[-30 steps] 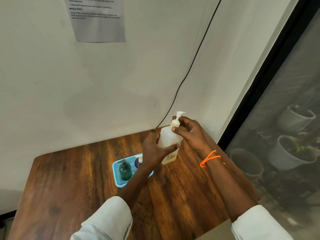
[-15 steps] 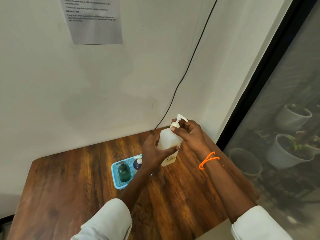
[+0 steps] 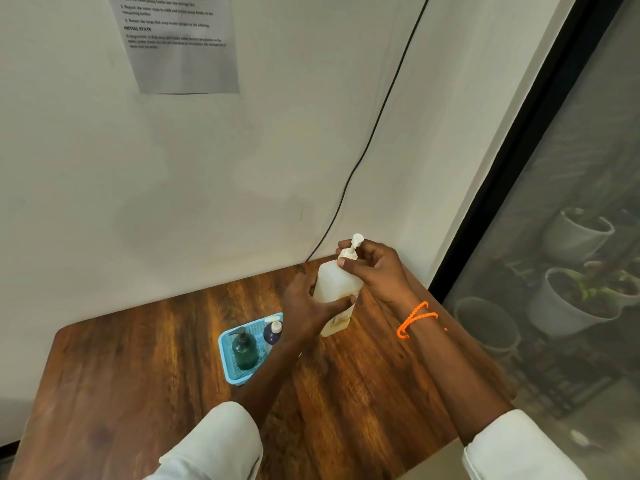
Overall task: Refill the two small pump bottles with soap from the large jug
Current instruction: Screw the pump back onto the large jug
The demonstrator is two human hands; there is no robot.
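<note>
Sleeves: two white cuffs (image 3: 221, 441) at the bottom edge, bare forearms reaching forward over the desk (image 3: 145, 375), a dark wood top with strong grain.
Wristband: an orange cord (image 3: 414, 318) looped round the right wrist.
Tray: a small light-blue mesh basket (image 3: 228, 370) on the desk, just left of the left forearm.
Small pump bottles: both stand upright in the basket, a dark green one (image 3: 245, 351) with a dark pump nearer the camera and a dark blue one (image 3: 272, 336) with a white pump behind it, partly hidden by the left wrist.
Left grip: the left hand (image 3: 304, 306) wraps the middle of the large jug (image 3: 334, 284), thumb across its front face, fingers round the far side.
Large jug: a pale translucent bottle, tilted slightly, right of the basket; whether its base touches the desk I cannot tell.
Right grip: the right hand (image 3: 375, 268) curls round the jug's neck, thumb and fingers pinching the white pump collar (image 3: 347, 253); the pump nozzle sticks up above the fingers.
Wall: off-white, with a black cable (image 3: 377, 116) running down to the desk's back edge and a printed sheet (image 3: 183, 46) taped up high.
Window: dark frame on the right, grey plant pots (image 3: 568, 299) behind the glass.
</note>
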